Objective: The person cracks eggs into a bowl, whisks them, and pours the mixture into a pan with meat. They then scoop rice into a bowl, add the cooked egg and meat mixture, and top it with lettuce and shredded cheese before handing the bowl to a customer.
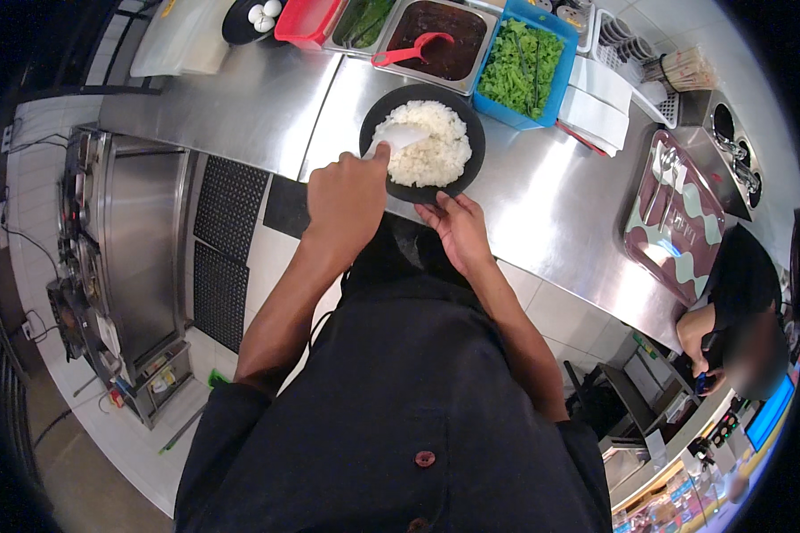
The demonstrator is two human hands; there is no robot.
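A mound of white rice (pixel 434 160) fills a round black plate (pixel 476 133) at the front edge of the steel counter. My left hand (pixel 350 194) is closed around a white rice paddle (pixel 402 136), its thumb along the handle. The paddle's blade lies against the left side of the rice. At the near rim my right hand (pixel 458 229) grips the plate, thumb on top and fingers underneath. Just behind the plate stands a steel pan of dark brown sauce (pixel 418 27) with a red ladle (pixel 413 53) resting in it.
A blue bin of chopped lettuce (pixel 517 67) stands behind right, beside white napkins (pixel 593 111). Back left are a red container (pixel 307 19) and eggs (pixel 263 16) in a black bowl. A patterned tray with cutlery (pixel 676 213) lies right, near another person (pixel 745 275).
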